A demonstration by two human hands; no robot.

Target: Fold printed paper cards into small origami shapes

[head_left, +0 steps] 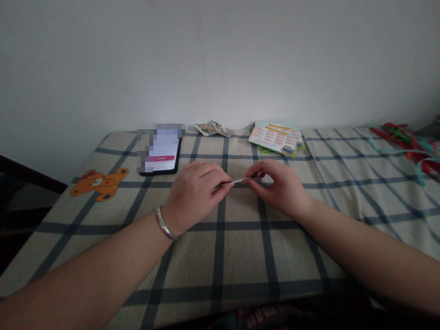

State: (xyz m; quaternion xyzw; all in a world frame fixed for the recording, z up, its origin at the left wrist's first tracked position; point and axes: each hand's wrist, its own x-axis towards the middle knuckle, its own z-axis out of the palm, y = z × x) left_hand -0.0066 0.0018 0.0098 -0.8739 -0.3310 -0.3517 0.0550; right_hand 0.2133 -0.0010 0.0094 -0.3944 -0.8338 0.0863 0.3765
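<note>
My left hand [195,192] and my right hand [280,185] meet over the middle of a checked cloth [240,247]. Both pinch the ends of a thin, flat folded strip [235,181], seen edge-on and held level between them. The fingers of each hand are closed on it. A silver bangle [164,223] circles my left wrist.
A black phone [161,153] with a lit screen lies behind my left hand. Printed paper sheets [275,138] and folded scraps [213,129] sit by the white wall. Red and teal ribbons [409,142] lie far right. An orange bear patch [99,183] marks the cloth at left.
</note>
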